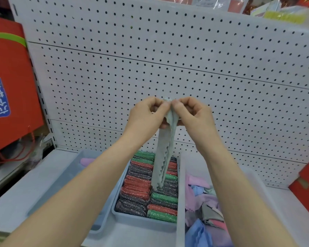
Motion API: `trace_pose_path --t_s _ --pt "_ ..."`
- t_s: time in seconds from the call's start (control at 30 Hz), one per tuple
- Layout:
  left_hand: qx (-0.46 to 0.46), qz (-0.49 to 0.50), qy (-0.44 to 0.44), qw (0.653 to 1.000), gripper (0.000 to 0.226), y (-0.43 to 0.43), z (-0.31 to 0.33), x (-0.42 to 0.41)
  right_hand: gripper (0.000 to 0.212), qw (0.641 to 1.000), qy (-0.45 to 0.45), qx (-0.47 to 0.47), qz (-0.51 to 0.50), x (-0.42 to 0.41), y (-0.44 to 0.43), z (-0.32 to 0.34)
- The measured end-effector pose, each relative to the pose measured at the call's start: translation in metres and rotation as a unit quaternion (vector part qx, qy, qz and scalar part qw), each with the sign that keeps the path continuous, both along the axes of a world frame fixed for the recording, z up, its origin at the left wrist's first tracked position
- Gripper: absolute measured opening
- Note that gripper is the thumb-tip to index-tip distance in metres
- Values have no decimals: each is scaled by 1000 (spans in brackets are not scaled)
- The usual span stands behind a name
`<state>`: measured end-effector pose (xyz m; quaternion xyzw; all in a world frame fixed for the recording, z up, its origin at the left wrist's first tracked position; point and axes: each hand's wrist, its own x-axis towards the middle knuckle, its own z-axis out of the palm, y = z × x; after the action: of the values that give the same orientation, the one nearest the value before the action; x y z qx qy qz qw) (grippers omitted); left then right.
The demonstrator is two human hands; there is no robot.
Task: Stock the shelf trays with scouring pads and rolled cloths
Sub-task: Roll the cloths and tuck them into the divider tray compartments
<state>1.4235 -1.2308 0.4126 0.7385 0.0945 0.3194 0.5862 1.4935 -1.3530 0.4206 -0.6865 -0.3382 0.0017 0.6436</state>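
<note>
While both hands are raised in front of the white pegboard (168, 59), they meet at the top edge of a pale grey-green cloth (163, 157). The left hand (146, 114) pinches it between thumb and curled fingers, and the right hand (191, 113) pinches it the same way just beside, so that the thumbs nearly touch. The cloth hangs straight down from this grip as a narrow folded strip with a zigzag edge, its lower end dangling over the middle tray (143, 222) without clearly resting on anything. That tray sits on the pale shelf (16, 198) and is packed with two rows of scouring pads (136, 189) in red, green and dark grey, lying side by side from near to far. To its left stands the left tray (66, 184), in whose far end lies one purple rolled cloth (86, 160). To the right, the right tray (181, 202) touches the middle one and holds loose cloths (203, 202) in pink, blue, lilac and grey, heaped unrolled. A red bag (9, 86) with a blue label hangs at the far left, and a red box (307, 184) stands at the right edge.
</note>
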Motion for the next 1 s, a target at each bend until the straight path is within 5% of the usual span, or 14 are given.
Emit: trace_pose_path --t_s 0.13,0.27,0.33,0.4,0.57,0.67,0.83,1.0 --pt "-44 -42 -25 998 26 1 2 -5 20 999 -19 -16 20 1 -3 -2" --pt "75 32 -22 996 12 11 -9 -6 16 1000 -17 -3 14 5 -5 -5" --pt "89 47 10 995 40 14 -14 -6 16 999 -5 0 35 6 -7 -4" --pt "30 -8 51 998 60 15 -16 -8 15 998 14 13 65 6 -9 -2" --pt "-78 -63 35 994 22 12 -22 -11 19 991 76 35 101 9 -13 -5" --pt "-110 -51 12 993 18 13 -23 -12 38 979 125 -60 152 9 -17 -28" --pt "-150 -38 -10 988 13 16 -20 -15 22 970 152 -99 160 -2 -15 -59" --pt "-182 -156 142 960 30 14 -44 -23 16 974 196 -42 105 2 -19 -57"
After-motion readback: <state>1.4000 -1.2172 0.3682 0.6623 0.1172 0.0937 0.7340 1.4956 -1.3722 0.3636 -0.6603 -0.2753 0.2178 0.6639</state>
